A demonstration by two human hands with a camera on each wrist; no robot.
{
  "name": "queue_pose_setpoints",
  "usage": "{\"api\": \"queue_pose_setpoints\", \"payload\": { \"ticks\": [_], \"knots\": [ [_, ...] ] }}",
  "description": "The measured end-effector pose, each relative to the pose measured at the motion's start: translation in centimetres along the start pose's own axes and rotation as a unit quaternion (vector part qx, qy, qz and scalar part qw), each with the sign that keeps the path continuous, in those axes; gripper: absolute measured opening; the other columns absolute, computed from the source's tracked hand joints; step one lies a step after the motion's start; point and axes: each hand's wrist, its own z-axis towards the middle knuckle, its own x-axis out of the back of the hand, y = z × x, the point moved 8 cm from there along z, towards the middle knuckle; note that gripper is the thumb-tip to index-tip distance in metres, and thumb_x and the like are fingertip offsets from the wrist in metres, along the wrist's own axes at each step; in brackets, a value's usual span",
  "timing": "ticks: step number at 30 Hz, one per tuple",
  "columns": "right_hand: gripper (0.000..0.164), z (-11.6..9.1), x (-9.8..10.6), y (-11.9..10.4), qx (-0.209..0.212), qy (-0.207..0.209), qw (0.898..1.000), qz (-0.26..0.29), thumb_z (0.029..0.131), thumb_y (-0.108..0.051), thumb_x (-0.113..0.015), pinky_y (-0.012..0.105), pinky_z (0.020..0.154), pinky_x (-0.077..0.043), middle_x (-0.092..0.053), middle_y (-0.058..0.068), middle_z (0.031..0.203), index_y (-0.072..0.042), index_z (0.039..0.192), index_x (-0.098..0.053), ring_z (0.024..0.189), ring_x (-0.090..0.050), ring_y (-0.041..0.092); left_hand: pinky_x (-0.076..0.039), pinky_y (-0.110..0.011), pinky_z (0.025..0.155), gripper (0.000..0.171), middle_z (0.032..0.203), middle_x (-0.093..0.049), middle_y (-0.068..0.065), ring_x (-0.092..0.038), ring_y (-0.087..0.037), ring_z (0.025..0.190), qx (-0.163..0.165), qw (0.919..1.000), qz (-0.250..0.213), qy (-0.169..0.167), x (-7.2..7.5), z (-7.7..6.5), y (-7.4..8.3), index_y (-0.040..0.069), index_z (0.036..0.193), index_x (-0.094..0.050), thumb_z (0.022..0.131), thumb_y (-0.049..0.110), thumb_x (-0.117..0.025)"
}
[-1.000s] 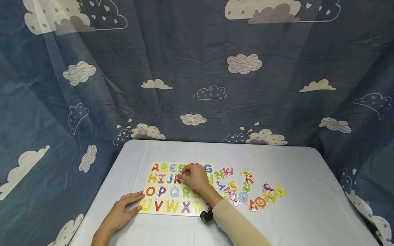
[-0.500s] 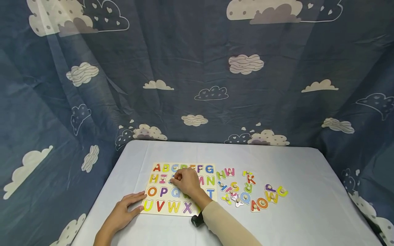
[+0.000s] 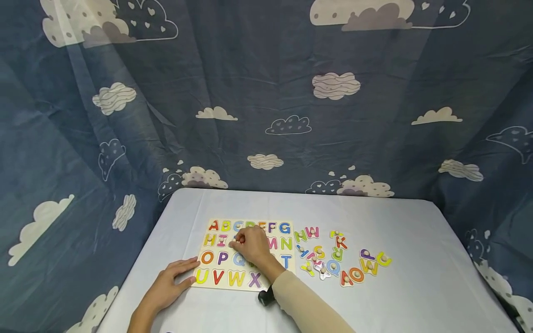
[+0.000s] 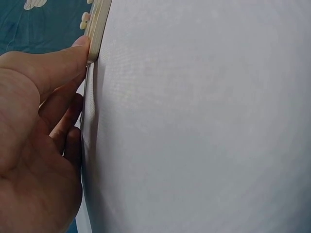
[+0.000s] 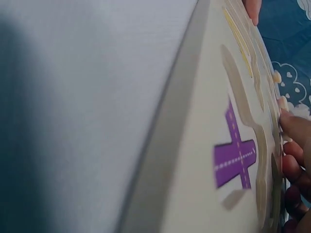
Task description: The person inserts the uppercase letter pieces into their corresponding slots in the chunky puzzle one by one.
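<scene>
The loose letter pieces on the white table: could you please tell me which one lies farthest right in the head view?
The yellow, curved letter piece: every other loose piece, including the purple P-shaped piece, lies further left.

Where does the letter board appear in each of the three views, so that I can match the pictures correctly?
Head: below the centre; the left hand touches the left edge of the letter board.
Left wrist: only a corner part of the letter board, at the top, left of centre.
Right wrist: the letter board slants from top to bottom, mostly in the right half.
Shared landmark: the blue cloud-print cloth.
</scene>
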Motion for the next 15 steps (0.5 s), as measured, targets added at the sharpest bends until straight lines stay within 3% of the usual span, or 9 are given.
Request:
{"api": "queue_pose_setpoints", "payload": {
  "ticks": [7,15],
  "knots": [
    [0.024,-0.5,0.3,0.6,-0.006,-0.03,0.999,0.038,0.082,-0.042,-0.086,0.025,0.073,-0.038,-0.059,-0.01,0.071,-0.023,0.079,-0.072,0.074,-0.046,0.009,-0.032,-0.061,0.121,0.047,0.151,-0.058,0.008,-0.044,-0.032,0.146,0.007,0.9999,-0.006,-0.006,-0.2,0.0,-0.1,0.025,0.135,-0.07,0.089,0.027,-0.08],
    [0.021,-0.8,2.8,2.1,0.0,-0.01,0.999,0.042,0.083,-0.04,-0.086,0.026,0.071,-0.042,-0.063,-0.01,0.075,-0.021,0.09,-0.079,0.075,-0.048,0.009,-0.032,-0.063,0.121,0.046,0.151,-0.058,0.007,-0.043,-0.032,0.147,0.007,1.0,0.001,-0.005,0.1,0.0,0.1,0.026,0.135,-0.07,0.09,0.028,-0.079]
  ]
}}
